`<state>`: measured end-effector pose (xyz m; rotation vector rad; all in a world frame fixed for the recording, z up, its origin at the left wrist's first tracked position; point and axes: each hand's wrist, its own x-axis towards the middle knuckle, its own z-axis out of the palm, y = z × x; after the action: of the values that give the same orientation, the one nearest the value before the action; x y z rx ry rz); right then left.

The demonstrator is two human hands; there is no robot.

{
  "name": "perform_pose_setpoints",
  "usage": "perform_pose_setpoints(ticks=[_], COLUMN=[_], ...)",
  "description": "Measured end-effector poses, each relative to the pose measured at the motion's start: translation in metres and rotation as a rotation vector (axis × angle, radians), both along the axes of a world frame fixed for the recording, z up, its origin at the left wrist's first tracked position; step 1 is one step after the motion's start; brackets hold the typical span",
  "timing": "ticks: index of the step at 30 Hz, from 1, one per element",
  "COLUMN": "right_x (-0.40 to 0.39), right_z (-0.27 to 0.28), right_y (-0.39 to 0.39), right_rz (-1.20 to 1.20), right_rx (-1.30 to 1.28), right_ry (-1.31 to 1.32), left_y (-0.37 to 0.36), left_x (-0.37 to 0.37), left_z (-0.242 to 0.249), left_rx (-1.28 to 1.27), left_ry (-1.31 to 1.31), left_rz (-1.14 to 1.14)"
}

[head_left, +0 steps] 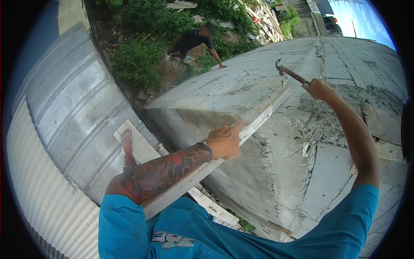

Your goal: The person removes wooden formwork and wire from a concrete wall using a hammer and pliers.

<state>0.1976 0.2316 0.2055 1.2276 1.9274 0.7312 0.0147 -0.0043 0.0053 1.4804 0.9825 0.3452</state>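
A long wooden board (267, 108) slants across the view, from under my left forearm up to the concrete slab (198, 93). My left hand (225, 141) is closed around the board's edge near its middle. Raised over the slab on the right, my right hand (320, 90) grips the handle of a claw hammer (290, 73). The hammer's head points up and left, apart from the board's far end. Thin wires stick out of the slab just beyond that end.
Another person (189, 43) leans a hand on the slab's far edge. Metal roofing (73, 112) lies left, where my sandalled foot (127, 139) stands on a plank (140, 144). A narrow gap separates roof and wall. Rough mortar (340, 108) covers part of the slab.
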Motion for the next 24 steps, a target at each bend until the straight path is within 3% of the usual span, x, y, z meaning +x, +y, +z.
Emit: perform_pose_setpoints(ticks=[4,8,11,14,17,24], right_x=[-0.073,-0.064,-0.065,-0.077,-0.062,-0.044], right_z=[0.033,0.024,0.029,0.042,0.038,0.04], right_y=[0.033,0.041,0.024,0.012,0.016,-0.007], right_rz=[-0.196,0.055,0.066,-0.128,-0.08,-0.226], right_rx=[-0.076,0.235,0.247,0.152,0.129,0.179], right_ry=[-0.013,0.409,0.491,0.336,0.156,0.257], left_y=[0.006,0.008,0.008,0.008,0.007,0.007], left_x=[-0.012,-0.009,-0.01,-0.014,-0.012,-0.012], left_z=[0.005,0.003,0.006,0.013,0.01,0.01], left_rx=[-0.06,-0.058,-0.062,-0.044,-0.037,-0.068], left_ry=[0.004,0.012,0.037,0.043,0.052,0.013], left_rz=[-0.019,-0.036,-0.006,0.005,0.011,0.001])
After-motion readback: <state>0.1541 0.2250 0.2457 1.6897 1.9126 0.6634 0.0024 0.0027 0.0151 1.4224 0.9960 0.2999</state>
